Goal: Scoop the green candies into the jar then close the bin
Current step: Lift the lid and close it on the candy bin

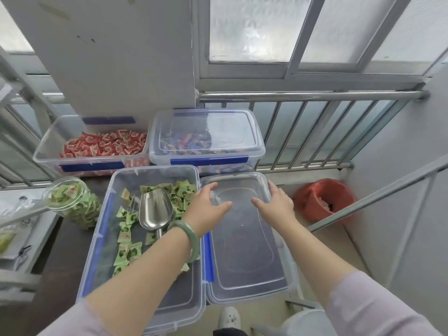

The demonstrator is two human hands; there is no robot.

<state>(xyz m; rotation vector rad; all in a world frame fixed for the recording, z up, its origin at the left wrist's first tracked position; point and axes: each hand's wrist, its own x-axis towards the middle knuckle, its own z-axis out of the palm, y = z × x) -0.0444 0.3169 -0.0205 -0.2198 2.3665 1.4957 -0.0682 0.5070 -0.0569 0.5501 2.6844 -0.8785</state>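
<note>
Nearest the camera, two forearms in pale lilac sleeves reach forward over the containers; the left wrist wears a green bangle (191,238). The left hand (206,209) and the right hand (276,204) both rest on the far end of the clear lid (244,251), fingers spread and loosely curled rather than closed; the left thumb lies on the lid's top face and the right fingers hook over its far right corner; whether either hand has truly gripped the lid cannot be told. The lid lies flat just right of the open bin (150,238), touching its right wall, under both hands. Just left of the left hand, inside the bin, a metal scoop (155,209) lies empty, bowl away from the person, among scattered green candies (126,251); more of them pile at the bin's far end beside the left fingers. Further left of the bin stands the jar (72,202), open and nearly full of green candies. To the right of the right hand, down on the floor, sits a red bucket (324,202). Beyond both hands, an open tub of red candies (97,146) sits on the left; a lidded tub of mixed sweets (206,139) sits on the right; behind them runs a steel railing (310,95) below the windows.
</note>
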